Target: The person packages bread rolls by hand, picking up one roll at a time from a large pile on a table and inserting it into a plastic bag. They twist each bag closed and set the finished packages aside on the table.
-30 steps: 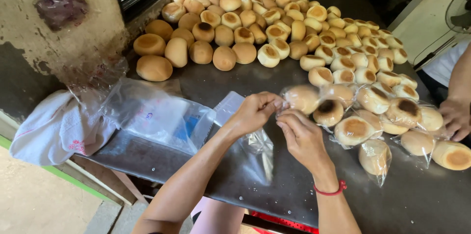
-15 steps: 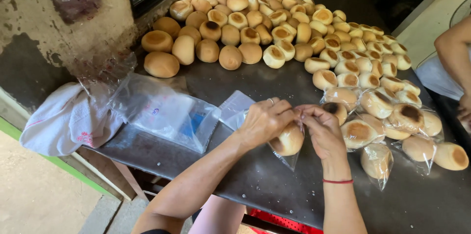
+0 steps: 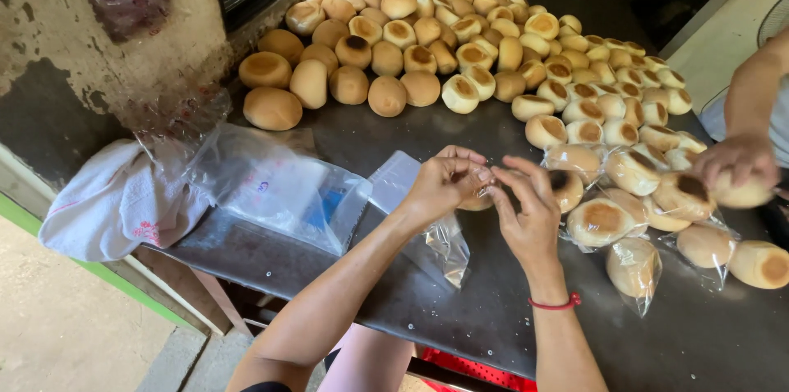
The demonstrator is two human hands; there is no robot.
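A dark metal bench (image 3: 509,334) is running along a stained wall, carrying a broad heap of loose buns (image 3: 460,39) at the far side and a cluster of bagged buns (image 3: 625,219) at the right. The left hand (image 3: 440,186) and right hand (image 3: 530,211) are meeting just above the bench near its middle, fingertips pinched together on the mouth of a clear bag (image 3: 448,240); both grips are clenched on the plastic. A bun (image 3: 477,201) is sitting inside the bag, mostly hidden between the hands, while the bag's tail is hanging down to the bench. Judged step: closing the bag mouth over the bun. The next move is likely calling for a tight twist or fold without tearing the thin film. A stack of spare bags (image 3: 279,186) is lying just left of the hands, beside a white cloth (image 3: 115,203). At the right edge another person's hand (image 3: 735,166) is resting on a bagged bun.
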